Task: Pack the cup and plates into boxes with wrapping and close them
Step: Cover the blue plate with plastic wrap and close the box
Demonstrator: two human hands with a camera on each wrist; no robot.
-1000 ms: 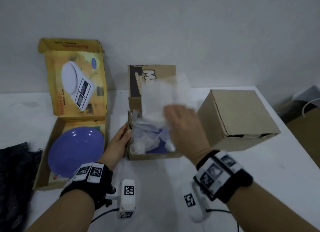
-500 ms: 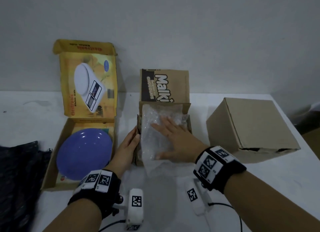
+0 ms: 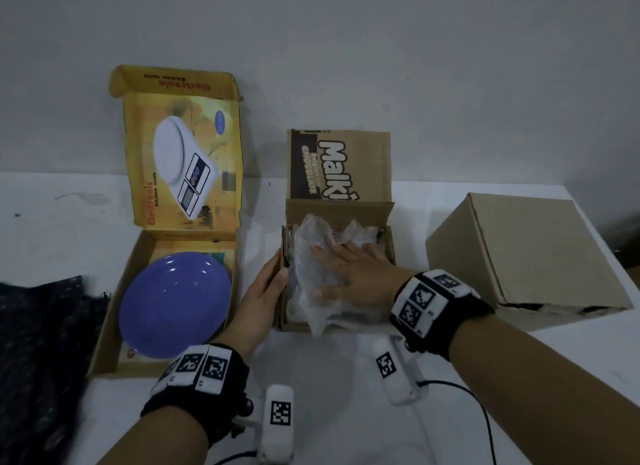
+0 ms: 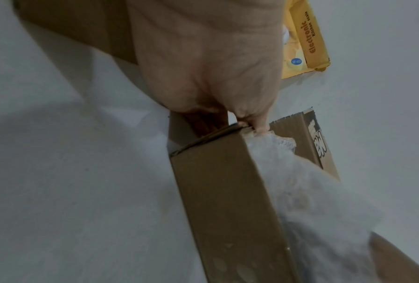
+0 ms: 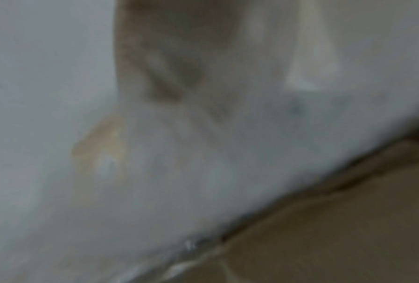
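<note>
A purple plate (image 3: 175, 303) lies unwrapped in the open yellow kitchen-scale box (image 3: 110, 312) on the left. The small brown box (image 3: 341, 173) in the middle has its lid standing up and is stuffed with bubble wrap (image 3: 311, 232); what lies under the wrap is hidden. My right hand (image 3: 332, 270) presses flat on the wrap with fingers spread. My left hand (image 3: 273, 277) grips the box's left wall. In the left wrist view its thumb and fingers (image 4: 254, 122) pinch the wall's rim (image 4: 227, 191) beside the wrap (image 4: 312, 191). The right wrist view is a blur of wrap (image 5: 179, 153) and cardboard (image 5: 337, 239).
A closed plain cardboard box (image 3: 530, 249) stands at the right, near the table's right edge. A dark cloth (image 3: 41, 343) lies at the far left. The wall runs close behind the boxes. White tabletop (image 3: 329, 395) stretches in front of the boxes.
My right hand brought a sheet of bubble wrap down from above the middle box and now presses it in flat. The left hand stayed on the box's left wall.
</note>
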